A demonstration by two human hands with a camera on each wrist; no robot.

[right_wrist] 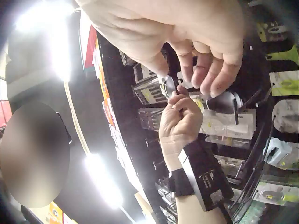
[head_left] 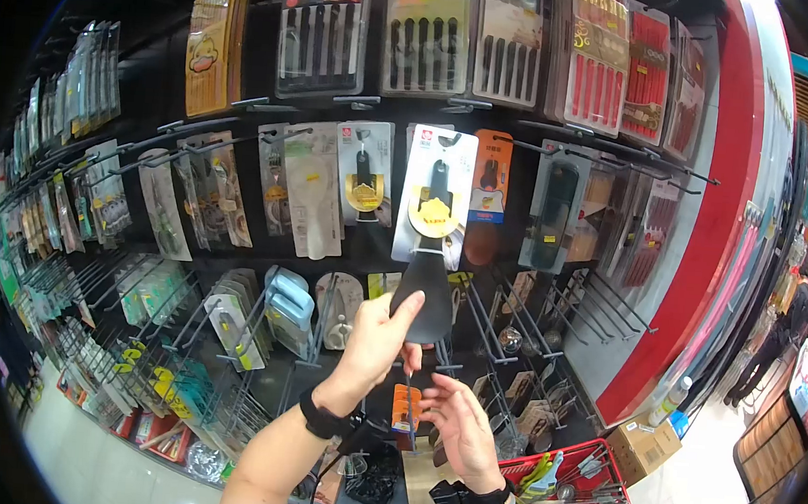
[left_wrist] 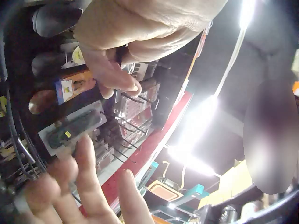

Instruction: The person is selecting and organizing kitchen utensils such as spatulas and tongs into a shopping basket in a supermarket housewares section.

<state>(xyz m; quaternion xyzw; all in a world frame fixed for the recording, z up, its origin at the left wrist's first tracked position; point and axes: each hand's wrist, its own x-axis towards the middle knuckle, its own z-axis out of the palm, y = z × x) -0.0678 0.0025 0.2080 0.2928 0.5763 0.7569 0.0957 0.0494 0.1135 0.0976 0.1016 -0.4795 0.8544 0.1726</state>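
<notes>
My left hand [head_left: 374,348] grips a carded black rice paddle [head_left: 424,296] by its wide end, thumb lying across the blade. Its white card [head_left: 440,147], with a yellow label, stands upward from the hand. Lower and to the right, my right hand [head_left: 466,430] is held apart from the paddle, its fingers loosely bent and nothing between them. An orange package [head_left: 402,409] shows just left of the right fingertips. Behind the held paddle hangs a similar carded paddle [head_left: 364,170]; an orange-carded paddle [head_left: 491,174] hangs to its right.
Metal hooks [head_left: 493,324] jut out from the black display wall, many carrying packaged utensils. Chopstick packs [head_left: 425,38] hang along the top. At lower right stand a red basket [head_left: 617,482] with utensils and a cardboard box [head_left: 643,447]. A red-edged panel [head_left: 654,354] bounds the right side.
</notes>
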